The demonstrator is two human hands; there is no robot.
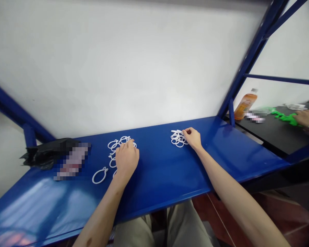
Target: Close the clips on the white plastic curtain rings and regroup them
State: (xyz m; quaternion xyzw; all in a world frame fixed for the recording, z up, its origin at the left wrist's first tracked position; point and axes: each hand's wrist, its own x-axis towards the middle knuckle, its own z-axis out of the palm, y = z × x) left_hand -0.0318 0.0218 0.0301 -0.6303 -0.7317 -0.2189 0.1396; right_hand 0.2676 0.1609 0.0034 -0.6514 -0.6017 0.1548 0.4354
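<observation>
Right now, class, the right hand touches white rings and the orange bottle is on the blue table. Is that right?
Not quite: the head view shows the orange bottle on the black table. The right hand does touch white rings.

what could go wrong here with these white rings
The rings at the right hand overlap in a pile, so lifting one might snag or drag others. The left hand partly hides the other rings, so it could nudge some out of place.
</observation>
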